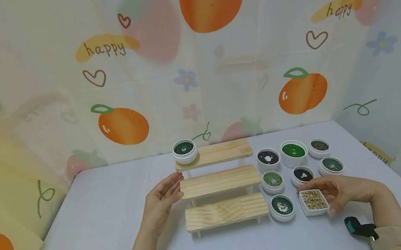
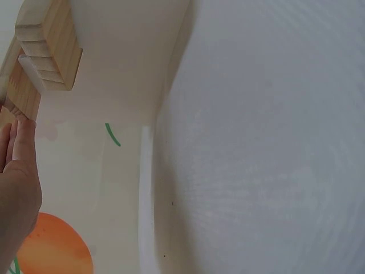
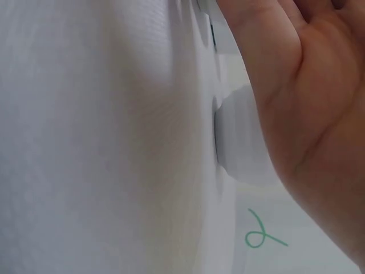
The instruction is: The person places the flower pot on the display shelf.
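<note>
A three-step wooden display stand (image 1: 219, 182) stands mid-table, with a round white pot of dark green content (image 1: 185, 151) at the left end of its top step. My left hand (image 1: 161, 203) is at the stand's left side, its fingers fairly straight; the left wrist view has the fingertips against a wooden board (image 2: 25, 94). With thumb and fingers, my right hand (image 1: 342, 190) holds a small square white dish of tan granules (image 1: 314, 201). In the right wrist view my palm (image 3: 319, 97) hides that dish, and a white round pot (image 3: 242, 137) shows behind the hand.
Several round white pots with green or dark contents stand between the stand and the table's right edge, among them a bright green one (image 1: 293, 151) and a speckled green one (image 1: 272, 180). A printed curtain (image 1: 224, 73) hangs behind the white-covered table (image 1: 95, 229).
</note>
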`<state>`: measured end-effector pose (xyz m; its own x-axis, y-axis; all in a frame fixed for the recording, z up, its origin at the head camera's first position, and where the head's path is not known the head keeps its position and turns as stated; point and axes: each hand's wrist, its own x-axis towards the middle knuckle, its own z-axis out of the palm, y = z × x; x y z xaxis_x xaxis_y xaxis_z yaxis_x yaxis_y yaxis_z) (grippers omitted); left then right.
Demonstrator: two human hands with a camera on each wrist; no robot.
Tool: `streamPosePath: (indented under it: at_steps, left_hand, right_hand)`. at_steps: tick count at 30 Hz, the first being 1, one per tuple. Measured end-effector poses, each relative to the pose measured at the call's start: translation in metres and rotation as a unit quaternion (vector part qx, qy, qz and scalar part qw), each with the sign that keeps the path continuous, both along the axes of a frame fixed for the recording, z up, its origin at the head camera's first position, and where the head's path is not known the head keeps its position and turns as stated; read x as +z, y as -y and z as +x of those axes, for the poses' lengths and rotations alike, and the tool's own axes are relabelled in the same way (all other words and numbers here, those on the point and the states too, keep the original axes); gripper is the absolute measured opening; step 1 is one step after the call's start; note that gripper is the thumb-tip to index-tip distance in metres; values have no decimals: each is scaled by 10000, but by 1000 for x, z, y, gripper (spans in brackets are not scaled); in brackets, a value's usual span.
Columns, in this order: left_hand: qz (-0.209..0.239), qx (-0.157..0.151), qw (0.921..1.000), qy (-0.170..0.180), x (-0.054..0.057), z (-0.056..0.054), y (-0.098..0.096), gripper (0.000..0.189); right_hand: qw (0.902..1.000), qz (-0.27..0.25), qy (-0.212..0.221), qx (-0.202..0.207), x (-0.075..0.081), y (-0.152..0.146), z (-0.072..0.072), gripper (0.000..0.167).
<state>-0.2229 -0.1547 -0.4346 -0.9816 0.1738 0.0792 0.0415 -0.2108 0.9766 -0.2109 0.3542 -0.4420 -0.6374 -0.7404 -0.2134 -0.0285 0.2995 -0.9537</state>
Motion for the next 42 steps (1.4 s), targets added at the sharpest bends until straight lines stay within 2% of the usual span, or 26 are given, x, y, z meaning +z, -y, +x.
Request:
streamPosePath:
  at_steps: [15,20,28,42]
  left_hand:
    - [-57,63,9999,77,0,0,0,62]
    - [-45,54,10000,35,0,0,0,62]
    - [-29,24,10000,17,0,0,0,62]
    - [-26,29,10000,35,0,0,0,62]
  right_hand:
    - [9984,378,-376,-166,0,0,1,69]
    - [9986,358,-303,-231,0,0,1,69]
    - [9965,640,-198,-494,3,1,2,70]
    - [9966,565,-439,-411,4,3,2,66]
